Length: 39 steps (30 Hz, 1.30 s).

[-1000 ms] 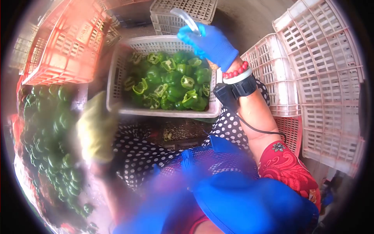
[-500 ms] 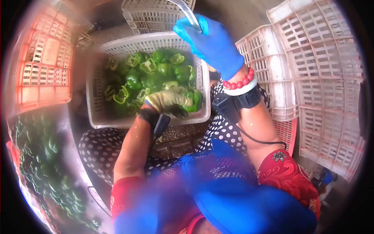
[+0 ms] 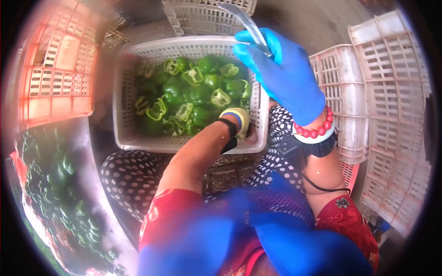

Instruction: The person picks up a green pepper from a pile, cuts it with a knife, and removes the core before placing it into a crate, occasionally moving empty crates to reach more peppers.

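My right hand (image 3: 287, 69), in a blue glove, is closed around a curved metal knife (image 3: 250, 26) above the far right corner of a white plastic crate (image 3: 189, 42). Green bell peppers (image 3: 172, 89) fill much of this crate, some whole and some cut open with pale insides showing. In a pale yellowish glove, my left hand (image 3: 241, 120) reaches down inside the crate's near right corner, beside the peppers. Its fingers are hidden behind the wrist and glove, so what they touch does not show.
An orange crate (image 3: 57, 69) stands at the left. Below it lies a large heap of green peppers (image 3: 60, 184), partly blurred. White crates (image 3: 386, 83) are stacked at the right, and another crate (image 3: 207, 16) sits behind. My knees in dotted cloth (image 3: 131, 177) flank the pepper crate.
My left hand, which held a green pepper over the crate's near side, has moved right and down into the corner; that pepper is out of sight. The view has shifted slightly.
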Tool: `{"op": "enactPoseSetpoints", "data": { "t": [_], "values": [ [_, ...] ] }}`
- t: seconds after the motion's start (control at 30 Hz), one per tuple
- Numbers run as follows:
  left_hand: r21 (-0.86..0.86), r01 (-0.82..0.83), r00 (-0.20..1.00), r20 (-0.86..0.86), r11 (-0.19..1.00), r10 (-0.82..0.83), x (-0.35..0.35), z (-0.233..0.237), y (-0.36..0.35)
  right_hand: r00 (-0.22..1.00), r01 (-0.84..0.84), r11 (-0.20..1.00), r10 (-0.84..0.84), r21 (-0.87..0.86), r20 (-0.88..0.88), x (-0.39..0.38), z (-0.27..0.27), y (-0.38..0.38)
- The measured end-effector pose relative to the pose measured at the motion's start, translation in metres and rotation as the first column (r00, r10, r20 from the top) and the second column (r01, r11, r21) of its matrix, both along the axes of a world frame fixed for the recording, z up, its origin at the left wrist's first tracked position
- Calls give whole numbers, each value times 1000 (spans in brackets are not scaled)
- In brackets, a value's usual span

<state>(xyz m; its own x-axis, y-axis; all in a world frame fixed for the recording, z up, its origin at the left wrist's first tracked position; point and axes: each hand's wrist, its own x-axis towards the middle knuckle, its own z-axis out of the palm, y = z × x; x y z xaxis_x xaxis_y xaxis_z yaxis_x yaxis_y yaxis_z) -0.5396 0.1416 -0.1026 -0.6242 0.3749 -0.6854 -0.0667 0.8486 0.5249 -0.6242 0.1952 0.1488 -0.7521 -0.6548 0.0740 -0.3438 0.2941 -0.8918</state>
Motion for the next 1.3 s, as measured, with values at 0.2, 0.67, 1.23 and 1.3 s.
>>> {"op": "enactPoseSetpoints", "data": {
  "t": [0.2,0.67,1.23,1.3],
  "values": [
    [-38,63,993,101,997,-59,-9,30,-13,980,-31,995,48,93,-192,-2,-3,-22],
    [-584,-499,866,-367,640,340,76,96,-246,994,-55,998,54,-7,-94,10,-4,-18],
    [-201,-621,784,-183,758,594,114,166,-243,395,169,824,447,-541,803,-11,-19,-36],
    [-289,-742,670,-302,605,678,145,234,-271,191,536,721,403,-439,895,-4,2,-53]
  ]
}}
